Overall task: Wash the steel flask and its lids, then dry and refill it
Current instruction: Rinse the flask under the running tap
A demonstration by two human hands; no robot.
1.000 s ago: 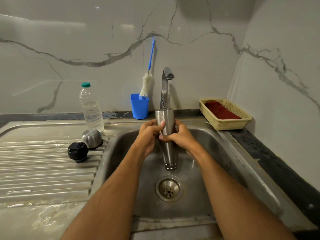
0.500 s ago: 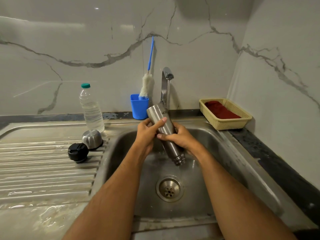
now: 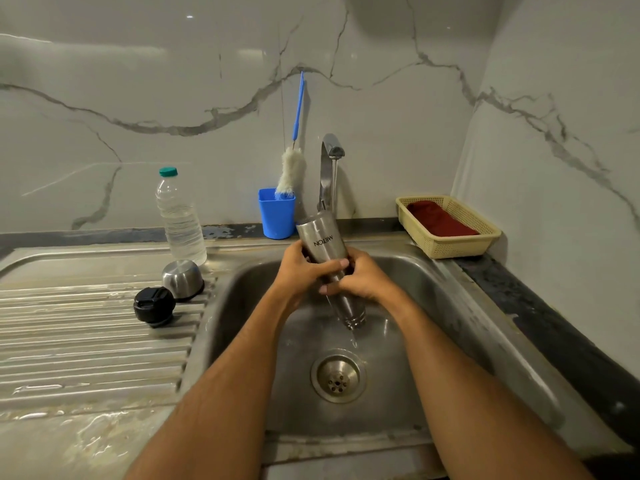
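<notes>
Rinse step: your left hand (image 3: 301,271) and right hand (image 3: 363,277) both grip the flask (image 3: 323,244), fingers curled round it, inverted and tilted over the sink (image 3: 450,306) under the tap (image 3: 330,157). Next likely: both lids (image 3: 154,304) on the table, unwashed.

Both forearms reach forward; left hand (image 3: 300,271) and right hand (image 3: 360,279) meet, fingers curled (thumbs touching).
</notes>
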